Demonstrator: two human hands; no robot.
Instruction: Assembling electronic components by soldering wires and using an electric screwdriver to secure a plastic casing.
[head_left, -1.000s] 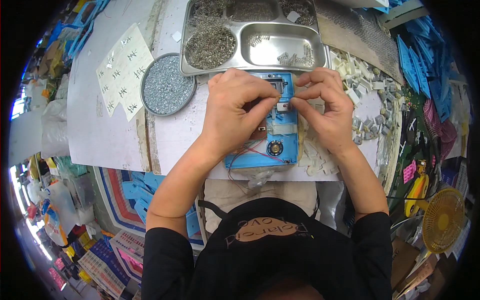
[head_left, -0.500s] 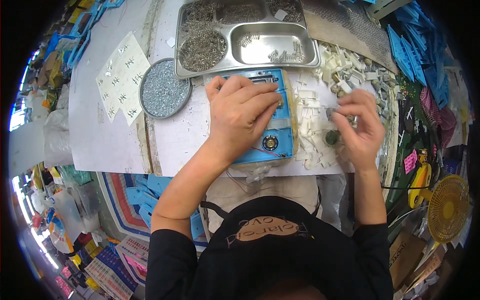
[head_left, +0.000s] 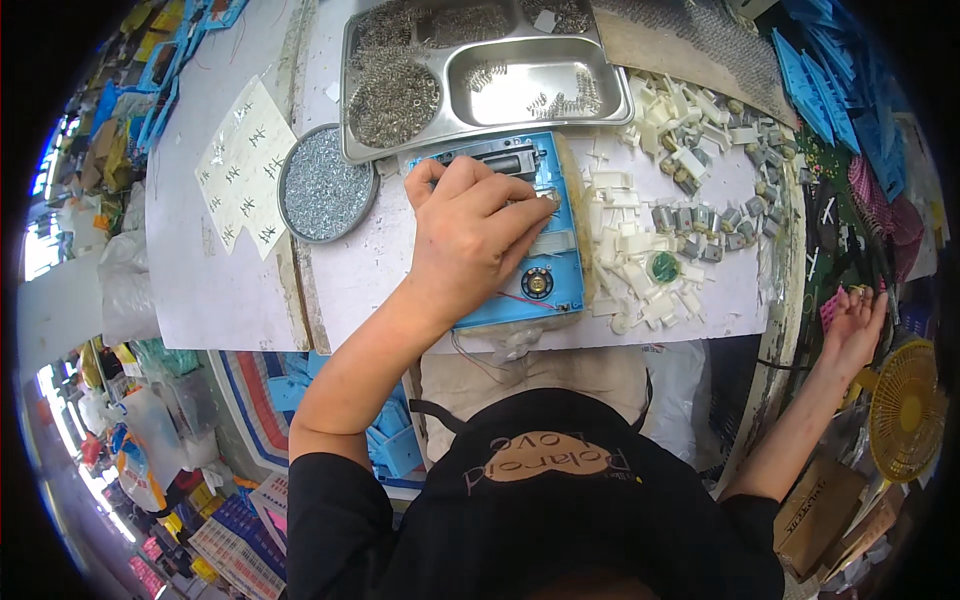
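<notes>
Left hand (head_left: 475, 228) arches over blue casing (head_left: 566, 272) mid-frame, fingertips pinched together; right hand (head_left: 852, 332), far right, palm up, fingers half-curled, cannot tell if gripping.

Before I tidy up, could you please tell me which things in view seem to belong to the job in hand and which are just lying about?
Likely part of the job:
blue case, under the left hand
metal tray of springs
dish of small metal pieces
white plastic parts
small grey motors

Probably just lying about:
yellow fan
cardboard box
plastic bag

Right hand (head_left: 852, 332) moved beyond table (head_left: 225, 295), near fan (head_left: 904, 410)
</notes>
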